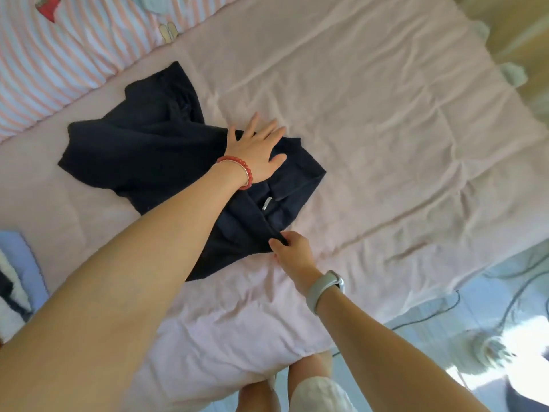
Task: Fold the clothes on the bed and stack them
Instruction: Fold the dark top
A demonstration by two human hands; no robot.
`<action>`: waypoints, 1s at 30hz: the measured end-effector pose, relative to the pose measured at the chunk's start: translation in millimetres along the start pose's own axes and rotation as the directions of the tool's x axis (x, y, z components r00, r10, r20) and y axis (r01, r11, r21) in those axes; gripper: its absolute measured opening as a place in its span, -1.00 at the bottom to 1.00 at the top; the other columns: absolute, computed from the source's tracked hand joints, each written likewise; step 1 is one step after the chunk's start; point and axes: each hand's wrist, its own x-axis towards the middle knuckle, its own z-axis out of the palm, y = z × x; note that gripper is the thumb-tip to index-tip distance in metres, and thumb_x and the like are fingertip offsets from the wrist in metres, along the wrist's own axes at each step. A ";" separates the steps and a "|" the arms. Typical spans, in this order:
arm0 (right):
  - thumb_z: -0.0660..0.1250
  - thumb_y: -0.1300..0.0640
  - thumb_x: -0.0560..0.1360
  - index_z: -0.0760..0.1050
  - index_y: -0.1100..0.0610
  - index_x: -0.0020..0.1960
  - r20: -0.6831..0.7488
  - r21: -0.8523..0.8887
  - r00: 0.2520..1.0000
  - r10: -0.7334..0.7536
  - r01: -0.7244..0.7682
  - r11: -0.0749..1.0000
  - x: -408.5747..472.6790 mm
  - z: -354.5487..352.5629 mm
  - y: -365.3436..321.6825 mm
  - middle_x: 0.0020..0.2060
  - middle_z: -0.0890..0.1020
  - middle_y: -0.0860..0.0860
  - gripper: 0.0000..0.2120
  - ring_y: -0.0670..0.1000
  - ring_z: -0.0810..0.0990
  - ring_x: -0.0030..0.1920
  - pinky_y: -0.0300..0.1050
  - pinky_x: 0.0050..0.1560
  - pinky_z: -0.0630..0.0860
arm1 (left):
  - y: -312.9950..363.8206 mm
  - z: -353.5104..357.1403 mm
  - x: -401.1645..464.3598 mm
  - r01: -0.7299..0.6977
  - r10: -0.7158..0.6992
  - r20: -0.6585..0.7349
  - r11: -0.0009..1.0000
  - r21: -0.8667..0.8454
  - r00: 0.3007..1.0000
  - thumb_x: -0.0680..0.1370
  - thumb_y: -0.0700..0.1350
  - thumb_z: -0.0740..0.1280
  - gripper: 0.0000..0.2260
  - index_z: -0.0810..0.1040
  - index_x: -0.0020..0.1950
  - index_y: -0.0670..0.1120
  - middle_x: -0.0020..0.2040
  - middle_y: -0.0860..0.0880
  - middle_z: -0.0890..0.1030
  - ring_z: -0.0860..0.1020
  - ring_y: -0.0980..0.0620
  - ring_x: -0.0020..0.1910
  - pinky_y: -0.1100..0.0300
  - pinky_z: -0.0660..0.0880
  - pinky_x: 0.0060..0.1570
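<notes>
Dark garment [148, 144] lies under flat left hand [255, 153], right hand [292, 251] pinching its edge.

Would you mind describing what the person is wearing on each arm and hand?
Both arms are bare, with no sleeves in view. The left hand has a red beaded bracelet at the wrist, with a thin pale strand beside it. The right hand has a light grey wristband with a watch-like device.
</notes>
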 end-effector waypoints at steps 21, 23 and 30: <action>0.19 0.18 0.56 0.40 0.33 -0.13 -0.157 0.052 0.936 -0.316 0.327 0.944 -37.8 -99.2 -70.5 -0.22 0.45 0.10 -0.79 0.07 0.42 -0.16 0.27 0.11 0.44 | 2.2 -92.4 -116.9 -0.182 -0.418 -0.392 0.458 -0.870 0.819 0.48 -0.11 0.37 -0.74 0.53 -0.06 -0.32 -0.16 -0.20 0.57 0.52 -0.09 -0.15 -0.08 0.50 -0.01; 0.10 0.17 0.60 0.38 0.26 -0.06 -0.178 -0.051 0.887 -0.427 0.425 0.904 -56.9 -87.2 -89.7 -0.19 0.47 0.10 -0.83 0.06 0.43 -0.16 0.12 -0.02 0.46 | -4.4 -101.8 -152.3 -0.215 -0.487 -0.419 0.420 -0.882 0.767 0.41 0.02 0.37 -0.63 0.55 -0.07 -0.31 -0.15 -0.26 0.58 0.54 -0.16 -0.15 -0.14 0.50 -0.01; -0.01 0.12 0.63 0.27 -0.06 -0.15 -0.205 -0.239 0.543 -0.815 0.779 0.579 -180.5 -62.2 -142.9 -0.34 0.43 -0.07 -0.78 -0.04 0.41 -0.35 -0.06 -0.35 0.31 | -12.7 -125.3 -313.4 -0.347 -0.628 -0.609 0.500 -0.793 0.485 0.34 0.12 0.33 -0.65 0.55 -0.17 -0.17 -0.19 -0.20 0.55 0.48 0.01 -0.19 0.04 0.46 -0.14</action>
